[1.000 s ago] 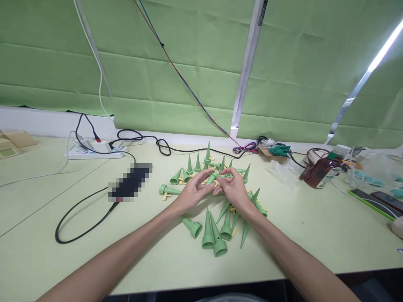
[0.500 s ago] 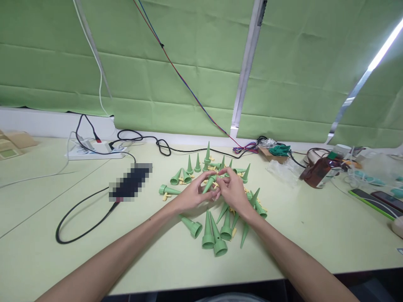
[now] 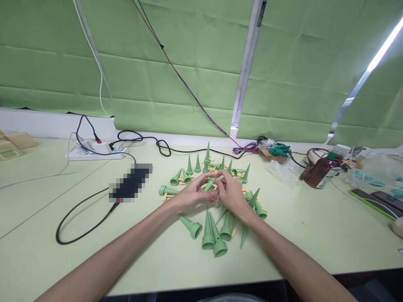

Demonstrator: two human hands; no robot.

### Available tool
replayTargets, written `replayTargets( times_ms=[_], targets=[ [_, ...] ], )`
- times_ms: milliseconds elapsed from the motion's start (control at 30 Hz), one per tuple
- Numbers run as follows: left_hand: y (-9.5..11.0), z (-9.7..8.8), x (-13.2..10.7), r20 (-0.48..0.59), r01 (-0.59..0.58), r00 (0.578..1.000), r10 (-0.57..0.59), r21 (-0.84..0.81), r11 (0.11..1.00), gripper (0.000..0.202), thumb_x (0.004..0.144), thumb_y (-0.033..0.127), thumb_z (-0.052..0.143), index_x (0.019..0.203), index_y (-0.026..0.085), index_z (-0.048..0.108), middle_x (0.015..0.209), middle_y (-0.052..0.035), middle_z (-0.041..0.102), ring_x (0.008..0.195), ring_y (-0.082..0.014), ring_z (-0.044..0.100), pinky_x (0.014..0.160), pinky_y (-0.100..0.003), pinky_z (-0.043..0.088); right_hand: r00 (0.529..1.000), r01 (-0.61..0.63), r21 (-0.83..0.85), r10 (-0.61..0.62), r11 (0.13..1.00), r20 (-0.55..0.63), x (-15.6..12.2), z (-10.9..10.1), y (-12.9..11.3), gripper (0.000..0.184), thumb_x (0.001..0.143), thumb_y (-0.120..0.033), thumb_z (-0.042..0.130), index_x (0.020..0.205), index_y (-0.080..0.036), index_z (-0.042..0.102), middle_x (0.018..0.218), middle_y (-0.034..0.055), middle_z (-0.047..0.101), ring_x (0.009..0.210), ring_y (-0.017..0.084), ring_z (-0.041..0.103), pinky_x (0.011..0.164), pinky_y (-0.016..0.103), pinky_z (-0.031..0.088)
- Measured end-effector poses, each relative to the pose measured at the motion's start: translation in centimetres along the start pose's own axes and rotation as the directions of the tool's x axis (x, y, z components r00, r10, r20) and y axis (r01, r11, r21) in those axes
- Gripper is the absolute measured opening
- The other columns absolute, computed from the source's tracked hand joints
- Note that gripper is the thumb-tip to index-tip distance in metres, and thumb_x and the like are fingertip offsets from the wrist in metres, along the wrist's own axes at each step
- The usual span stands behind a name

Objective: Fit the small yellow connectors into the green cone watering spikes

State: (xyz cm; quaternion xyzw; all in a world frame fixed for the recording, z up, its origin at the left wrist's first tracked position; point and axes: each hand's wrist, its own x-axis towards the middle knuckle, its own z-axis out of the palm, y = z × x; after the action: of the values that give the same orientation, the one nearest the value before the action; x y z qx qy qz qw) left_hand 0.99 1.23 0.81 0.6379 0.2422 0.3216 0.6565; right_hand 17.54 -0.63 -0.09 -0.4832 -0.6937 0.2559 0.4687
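Over the middle of the table my left hand point(image 3: 195, 193) is closed around a green plastic watering spike point(image 3: 209, 184), which lies slanted between thumb and fingers. My right hand point(image 3: 232, 192) meets it from the other side, its thumb and fingertips pinched together at the spike's upper end. Whatever small piece those fingertips hold is hidden. More green watering spikes point(image 3: 208, 235) surround both hands, some upright and some on their sides. Small yellow plastic valves point(image 3: 233, 234) are scattered among them, several partly covered by the hands.
At the left lie a blurred-out black device point(image 3: 130, 182) with a looped cable and a white power strip point(image 3: 96, 152). A brown bottle point(image 3: 321, 171), clear plastic wrap point(image 3: 285, 172) and a green-edged phone point(image 3: 374, 204) are at the right. Green blinds point(image 3: 189, 84) hang behind.
Both hands have shifted slightly, and my right hand has turned inward over the spike's upper end. The held spike has moved a little. The surrounding spikes stay where they were.
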Motion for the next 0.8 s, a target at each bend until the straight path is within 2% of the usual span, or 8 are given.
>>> replayTargets(
  times_ms=[67, 133, 233, 300, 400, 467, 633, 800],
  targets=[
    [0.1, 0.0, 0.0, -0.004, -0.007, 1.000, 0.007, 0.040, 0.999, 0.054, 0.080, 0.028, 0.071, 0.130, 0.031, 0.051, 0.139, -0.0110, 0.041, 0.088, -0.0160, 0.065, 0.086, -0.041, 0.054, 1.000, 0.007, -0.019, -0.007, 1.000, -0.003, 0.0, 0.0, 0.2, 0.011, 0.094, -0.022, 0.040, 0.097, -0.023, 0.051, 0.052, -0.0054, 0.057, 0.045, 0.018, 0.062, 0.051, 0.027, 0.048],
    [0.0, 0.0, -0.1, -0.033, -0.029, 0.999, 0.036, 0.174, 0.984, 0.057, 0.079, 0.029, 0.071, 0.132, 0.030, 0.049, 0.137, -0.0110, 0.045, 0.088, -0.0161, 0.064, 0.082, -0.037, 0.055, 1.000, 0.011, -0.037, -0.011, 0.999, -0.004, 0.0, 0.1, 0.5, 0.012, 0.094, -0.022, 0.040, 0.099, -0.023, 0.051, 0.053, -0.0050, 0.057, 0.045, 0.017, 0.060, 0.051, 0.027, 0.047],
    [-0.4, -0.1, 0.0, -0.109, -0.049, 0.989, 0.103, 0.419, 0.907, 0.061, 0.076, 0.030, 0.071, 0.133, 0.028, 0.048, 0.130, -0.0107, 0.053, 0.080, -0.0141, 0.060, 0.068, -0.028, 0.052, 1.000, 0.020, -0.093, -0.020, 0.996, 0.001, 0.0, 0.2, 0.6, 0.013, 0.094, -0.021, 0.040, 0.099, -0.023, 0.052, 0.054, -0.0043, 0.056, 0.048, 0.017, 0.058, 0.053, 0.026, 0.044],
    [-0.8, -0.1, 0.0, -0.136, -0.051, 0.981, 0.136, 0.501, 0.864, 0.060, 0.076, 0.030, 0.070, 0.131, 0.026, 0.049, 0.128, -0.0101, 0.055, 0.070, -0.0108, 0.056, 0.059, -0.024, 0.047, 0.999, 0.035, -0.147, -0.035, 0.989, 0.005, 0.0, 0.1, 0.5, 0.013, 0.093, -0.020, 0.041, 0.099, -0.022, 0.053, 0.055, -0.0039, 0.056, 0.050, 0.017, 0.057, 0.055, 0.026, 0.044],
    [-1.1, -0.1, 0.1, -0.141, -0.053, 0.978, 0.155, 0.550, 0.833, 0.054, 0.078, 0.027, 0.066, 0.129, 0.027, 0.049, 0.131, -0.0080, 0.053, 0.053, -0.0041, 0.043, 0.050, -0.021, 0.040, 0.998, 0.058, -0.212, -0.056, 0.976, 0.012, 0.0, 0.1, 0.2, 0.015, 0.093, -0.018, 0.041, 0.100, -0.022, 0.054, 0.058, -0.0031, 0.057, 0.053, 0.017, 0.056, 0.059, 0.026, 0.043],
    [-1.2, 0.0, 0.1, -0.146, -0.050, 0.976, 0.159, 0.565, 0.824, 0.051, 0.079, 0.026, 0.063, 0.128, 0.027, 0.049, 0.132, -0.0065, 0.053, 0.049, -0.0029, 0.039, 0.048, -0.021, 0.037, 0.998, 0.066, -0.227, -0.063, 0.972, 0.024, -0.1, 0.0, 0.0, 0.016, 0.093, -0.017, 0.041, 0.099, -0.021, 0.055, 0.061, -0.0022, 0.059, 0.055, 0.017, 0.056, 0.059, 0.025, 0.041],
    [-1.2, 0.1, 0.1, -0.163, -0.032, 0.974, 0.157, 0.588, 0.808, 0.047, 0.081, 0.026, 0.060, 0.127, 0.026, 0.050, 0.123, -0.0055, 0.058, 0.050, -0.0051, 0.044, 0.048, -0.022, 0.038, 0.997, 0.077, -0.230, -0.070, 0.970, 0.040, -0.1, 0.0, -0.1, 0.016, 0.093, -0.016, 0.040, 0.097, -0.021, 0.055, 0.063, -0.0015, 0.060, 0.055, 0.016, 0.057, 0.058, 0.024, 0.040],
    [-1.1, 0.2, 0.1, -0.170, -0.026, 0.973, 0.156, 0.591, 0.806, 0.046, 0.082, 0.028, 0.059, 0.126, 0.024, 0.051, 0.097, -0.0029, 0.065, 0.049, -0.0084, 0.048, 0.048, -0.023, 0.039, 0.998, 0.065, -0.232, -0.057, 0.971, 0.040, 0.0, 0.1, 0.0, 0.015, 0.093, -0.016, 0.041, 0.097, -0.021, 0.055, 0.063, -0.0015, 0.061, 0.055, 0.016, 0.059, 0.057, 0.024, 0.041]
  ],
)
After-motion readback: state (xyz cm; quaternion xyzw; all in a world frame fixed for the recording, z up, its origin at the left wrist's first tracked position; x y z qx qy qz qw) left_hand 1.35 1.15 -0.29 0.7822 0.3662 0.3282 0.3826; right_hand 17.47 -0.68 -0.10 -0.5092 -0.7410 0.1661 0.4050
